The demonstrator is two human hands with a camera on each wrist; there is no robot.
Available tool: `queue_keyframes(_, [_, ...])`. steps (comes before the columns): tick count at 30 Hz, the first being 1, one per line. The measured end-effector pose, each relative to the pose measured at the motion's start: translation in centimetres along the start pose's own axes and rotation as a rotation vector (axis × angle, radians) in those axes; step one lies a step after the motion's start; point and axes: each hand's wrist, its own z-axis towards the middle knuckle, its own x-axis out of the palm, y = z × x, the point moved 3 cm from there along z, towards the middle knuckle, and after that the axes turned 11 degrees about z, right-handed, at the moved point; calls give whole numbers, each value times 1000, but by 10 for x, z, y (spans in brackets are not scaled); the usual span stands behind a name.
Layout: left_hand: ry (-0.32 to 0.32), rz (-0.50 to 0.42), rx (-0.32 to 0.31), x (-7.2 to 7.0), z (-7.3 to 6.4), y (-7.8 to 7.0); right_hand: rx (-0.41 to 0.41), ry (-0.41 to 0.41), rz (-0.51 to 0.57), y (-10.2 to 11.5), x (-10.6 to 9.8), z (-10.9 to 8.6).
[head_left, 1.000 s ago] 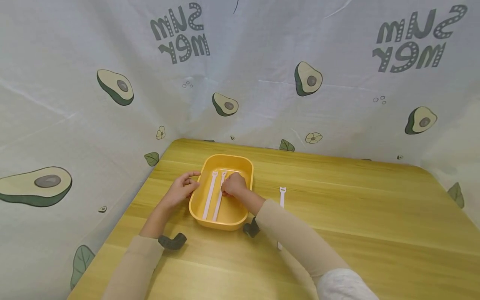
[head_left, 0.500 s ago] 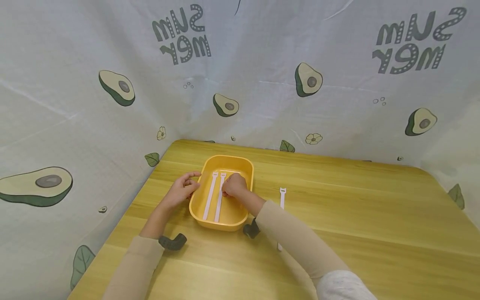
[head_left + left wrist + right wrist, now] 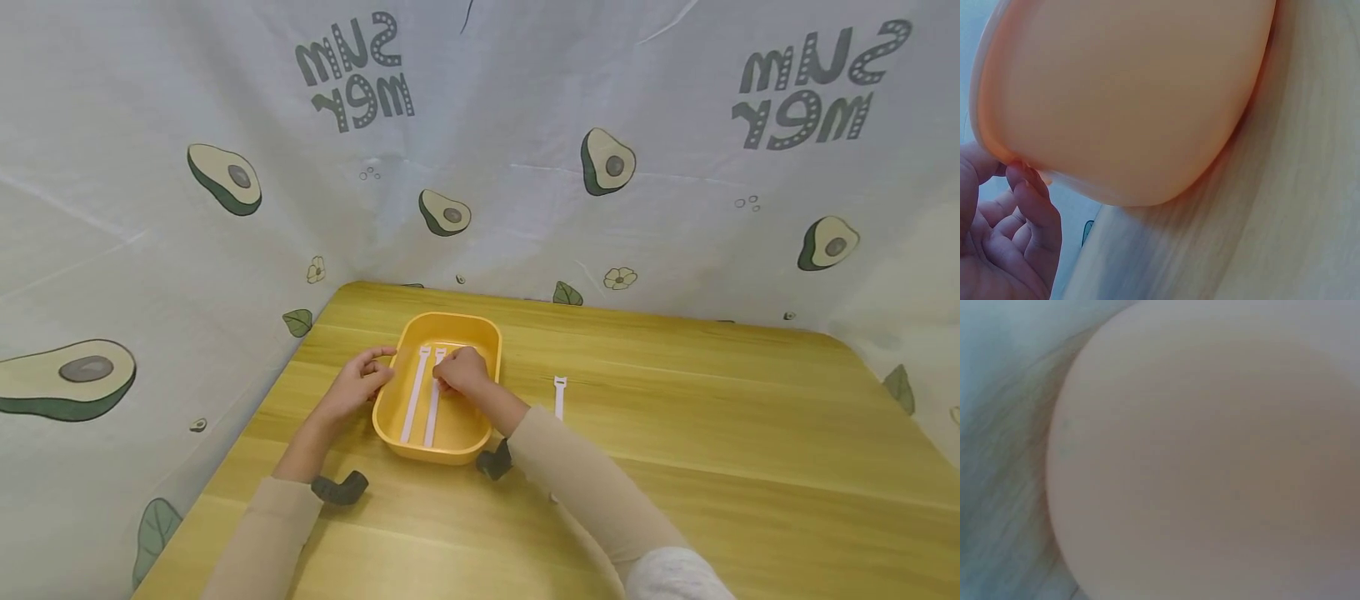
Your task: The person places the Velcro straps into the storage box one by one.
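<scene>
A yellow tray (image 3: 432,455) with rounded corners sits on the table. Two white hook-and-loop cable ties lie lengthwise inside: the left cable tie (image 3: 414,398) and the right cable tie (image 3: 431,417). My right hand (image 3: 463,372) reaches into the tray, its curled fingers at the upper part of the right tie; the fingertips are partly hidden. On the tray's left side my left hand (image 3: 356,387) grips the rim; the left wrist view shows thumb and finger pinching the edge of the tray (image 3: 1135,94). The right wrist view holds only the tray's blurred outer wall (image 3: 1197,456).
Another white cable tie (image 3: 559,398) lies on the wooden table (image 3: 720,417) right of the tray, partly covered by my right sleeve (image 3: 592,483). Dark wrist mounts (image 3: 341,488) protrude near both cuffs. A patterned cloth (image 3: 525,100) hangs along the back and left edges.
The right cable tie has turned from a slant to nearly parallel with the left one. My right hand has moved slightly left over it. The left hand stays on the rim.
</scene>
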Motion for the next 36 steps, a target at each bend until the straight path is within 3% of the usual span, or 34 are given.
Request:
queue_keyframes(3, [1, 0, 4, 0, 0, 0, 13, 15, 65, 0, 0, -2])
queue_keyframes(11, [-4, 11, -92, 1, 2, 1, 16, 108, 294, 6, -2, -7])
queue_keyframes(22, [-11, 22, -87, 1, 2, 2, -182, 158, 261, 16, -17, -33])
queue_keyframes(30, [-7, 31, -101, 0, 2, 3, -166, 175, 378, 21, -42, -51])
queue_keyframes(36, [-2, 17, -101, 0, 2, 4, -153, 165, 404, 15, -61, -67])
